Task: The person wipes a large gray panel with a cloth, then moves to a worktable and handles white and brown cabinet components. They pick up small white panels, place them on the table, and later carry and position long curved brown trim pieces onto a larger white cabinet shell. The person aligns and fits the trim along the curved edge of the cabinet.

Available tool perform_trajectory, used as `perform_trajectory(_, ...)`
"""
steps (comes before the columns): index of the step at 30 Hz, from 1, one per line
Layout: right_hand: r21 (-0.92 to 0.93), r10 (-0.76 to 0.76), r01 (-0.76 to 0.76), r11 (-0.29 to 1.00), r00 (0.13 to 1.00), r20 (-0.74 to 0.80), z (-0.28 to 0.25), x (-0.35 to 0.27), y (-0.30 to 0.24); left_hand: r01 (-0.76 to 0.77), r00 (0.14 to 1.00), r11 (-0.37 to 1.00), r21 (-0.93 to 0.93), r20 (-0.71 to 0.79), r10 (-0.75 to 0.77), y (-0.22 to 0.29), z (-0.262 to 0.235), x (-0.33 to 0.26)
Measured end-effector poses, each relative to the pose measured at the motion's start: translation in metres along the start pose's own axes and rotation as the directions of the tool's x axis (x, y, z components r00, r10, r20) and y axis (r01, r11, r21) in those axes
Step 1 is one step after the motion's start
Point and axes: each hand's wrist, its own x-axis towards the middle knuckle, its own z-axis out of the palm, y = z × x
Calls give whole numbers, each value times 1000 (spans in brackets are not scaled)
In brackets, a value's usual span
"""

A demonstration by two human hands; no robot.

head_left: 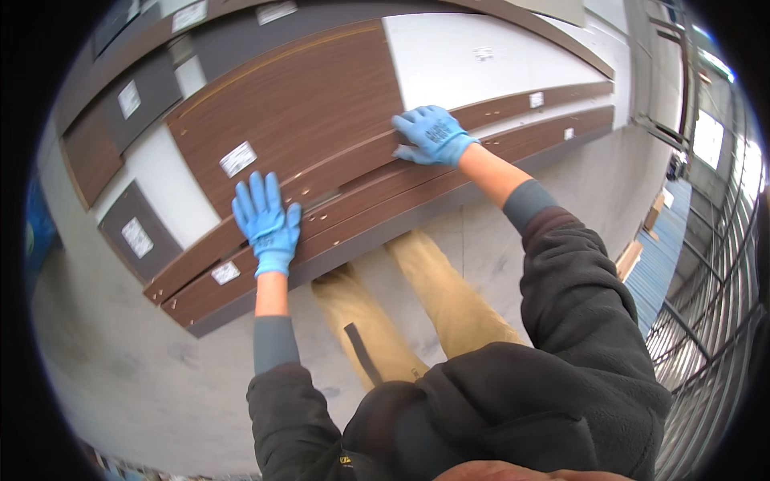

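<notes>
Two long, narrow brown wood-grain boards lie side by side along the near edge of a stack of panels. My left hand [269,226], in a blue glove, rests flat with fingers spread across the farther narrow board [337,171] and its thumb apart. In a matching glove, my right hand [437,135] is bent around that same board further right, fingers over its far edge and thumb on the near side. The nearer narrow board [377,199] shows small holes or fittings and a white label. Beyond both lies a wide brown panel [297,104] with a label.
A white panel [481,60] lies at the far right of the stack, and dark grey labelled panels [138,232] lie at the left. Grey floor [160,361] surrounds the stack. Metal racking [722,264] and a blue corrugated surface [659,248] stand at the right.
</notes>
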Motion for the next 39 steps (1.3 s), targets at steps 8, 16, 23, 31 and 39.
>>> perform_trajectory(8, -41, 92, -101, 994, 980, -177, -21, -3, 35, -53, 992, 998, 30, -110, 56, 3, 11, -9)
perform_trajectory(16, -21, 256, -260, 965, 960, -109, 21, -44, 40, -44, 988, 999, 2, -147, 44, 11, 3, -7)
perform_trajectory(23, -15, 142, -146, 989, 978, -153, 29, -47, 38, 14, 994, 997, -72, -107, -22, 9, 11, -11)
perform_trajectory(31, -60, 131, -141, 988, 980, -147, 37, -55, 38, 15, 1000, 996, -86, -21, -17, 8, 11, -18)
perform_trajectory(39, -119, 66, -98, 988, 967, -246, 37, -61, 29, 65, 995, 996, -59, 78, -61, 13, 7, -19)
